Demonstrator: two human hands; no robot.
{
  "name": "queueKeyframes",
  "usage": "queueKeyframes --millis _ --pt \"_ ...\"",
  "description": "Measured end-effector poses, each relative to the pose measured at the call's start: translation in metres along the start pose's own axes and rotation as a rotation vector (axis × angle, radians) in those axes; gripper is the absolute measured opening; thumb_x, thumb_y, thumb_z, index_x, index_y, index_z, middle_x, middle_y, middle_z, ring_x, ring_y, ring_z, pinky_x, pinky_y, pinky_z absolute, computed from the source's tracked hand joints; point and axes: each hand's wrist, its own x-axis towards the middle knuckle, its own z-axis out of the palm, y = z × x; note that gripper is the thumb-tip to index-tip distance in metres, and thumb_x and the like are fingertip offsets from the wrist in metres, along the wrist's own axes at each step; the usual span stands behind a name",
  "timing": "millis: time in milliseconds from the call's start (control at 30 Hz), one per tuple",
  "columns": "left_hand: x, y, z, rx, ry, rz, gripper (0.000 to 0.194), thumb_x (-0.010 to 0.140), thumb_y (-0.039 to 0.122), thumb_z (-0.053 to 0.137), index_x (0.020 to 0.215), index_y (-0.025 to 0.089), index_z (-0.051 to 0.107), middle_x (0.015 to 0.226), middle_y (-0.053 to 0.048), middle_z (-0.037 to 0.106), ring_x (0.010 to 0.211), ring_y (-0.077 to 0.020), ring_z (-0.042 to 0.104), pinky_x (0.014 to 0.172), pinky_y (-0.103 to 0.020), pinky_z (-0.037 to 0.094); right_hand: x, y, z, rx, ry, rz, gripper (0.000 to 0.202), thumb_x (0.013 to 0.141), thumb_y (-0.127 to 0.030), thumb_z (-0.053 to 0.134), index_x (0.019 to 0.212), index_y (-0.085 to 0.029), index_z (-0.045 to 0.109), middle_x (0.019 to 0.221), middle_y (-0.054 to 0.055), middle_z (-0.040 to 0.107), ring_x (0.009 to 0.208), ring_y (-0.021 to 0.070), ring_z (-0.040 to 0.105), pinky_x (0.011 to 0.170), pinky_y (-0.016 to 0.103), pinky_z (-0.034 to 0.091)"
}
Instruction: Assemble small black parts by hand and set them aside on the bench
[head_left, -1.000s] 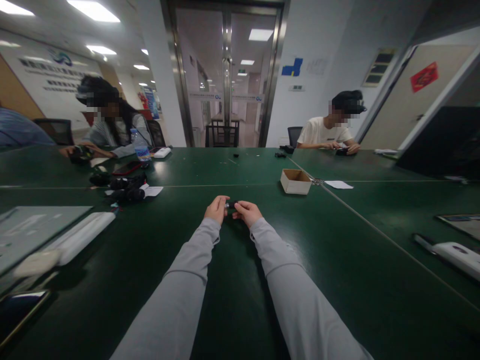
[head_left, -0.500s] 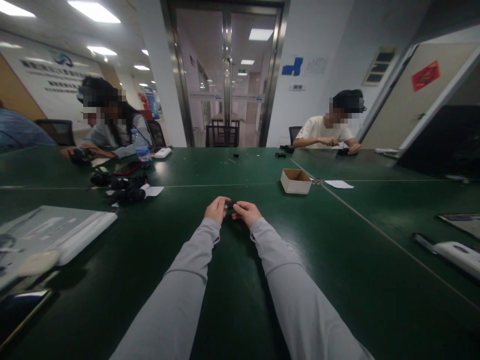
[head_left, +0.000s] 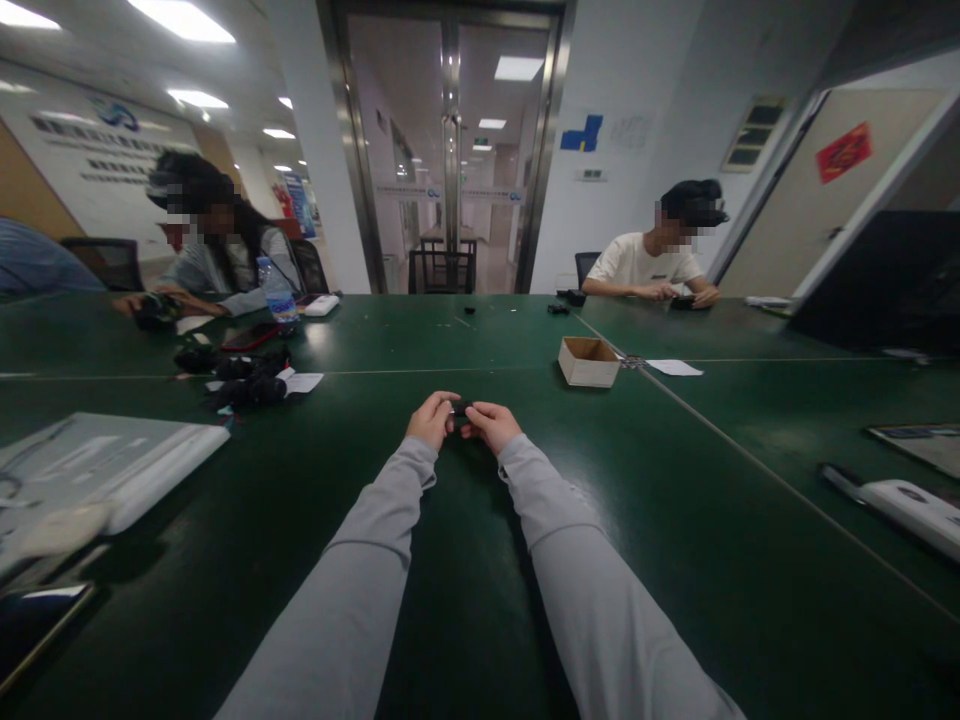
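Note:
Between my two hands, just above the green table point(head_left: 465, 560), is a small black object point(head_left: 460, 408) with a shiny metal-looking end on its left; its kind is too small to make out. My left hand point(head_left: 432, 421) is closed on the left end with fingers and thumb. From the other side, my right hand point(head_left: 491, 426) pinches the right end. The fingertips of both hands nearly meet and cover part of the object. A small open cardboard box point(head_left: 589, 368) stands beyond my right hand.
At left lie black gear point(head_left: 251, 378), a water bottle point(head_left: 277, 292) and a large grey-white flat case point(head_left: 112, 465). A phone point(head_left: 41, 625) is near left, a white device point(head_left: 911, 510) far right. Two people point(head_left: 652, 260) work across the table; paper point(head_left: 675, 367) lies beside the box.
The whole view has shifted slightly, with things appearing a little further left. My hands keep the same hold on the small black object. The person across on the right has moved their hands a little.

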Motion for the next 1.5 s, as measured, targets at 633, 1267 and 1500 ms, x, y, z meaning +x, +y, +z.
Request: queueKeyframes --millis 633,1267,1500 --pt "-0.0012 -0.001 0.0019 0.053 0.055 0.02 0.034 0.083 0.04 0.034 0.099 0.019 0.056 0.05 0.004 0.045 0.041 -0.0072 0.04 0.042 -0.017 0.033 0.0003 0.0002 0.0008 -0.01 0.035 0.011 0.015 0.07 -0.021 0.07 0.074 -0.01 0.06 0.053 0.001 0.057 0.043 0.0097 0.054 0.041 0.018 0.05" --pt "-0.0021 0.0014 0.0029 0.058 0.057 0.028 0.029 0.08 0.033 0.04 0.101 0.019 0.054 0.054 0.004 0.05 0.04 -0.0063 0.042 0.043 -0.018 0.036 0.0016 0.0006 -0.0001 -0.008 0.046 0.022 0.01 0.072 -0.017 0.067 0.073 -0.01 0.06 0.056 0.003 0.059 0.042 0.0098 0.053 0.04 0.019 0.048" --pt "-0.0043 0.0069 0.0028 0.024 0.043 -0.033 0.03 0.08 0.038 0.04 0.095 0.018 0.057 0.049 0.004 0.049 0.038 -0.0075 0.044 0.041 -0.018 0.036 0.001 -0.0006 0.0 0.02 0.049 0.019 0.014 0.068 -0.021 0.07 0.071 -0.011 0.06 0.055 0.002 0.059 0.042 0.01 0.054 0.04 0.019 0.049"
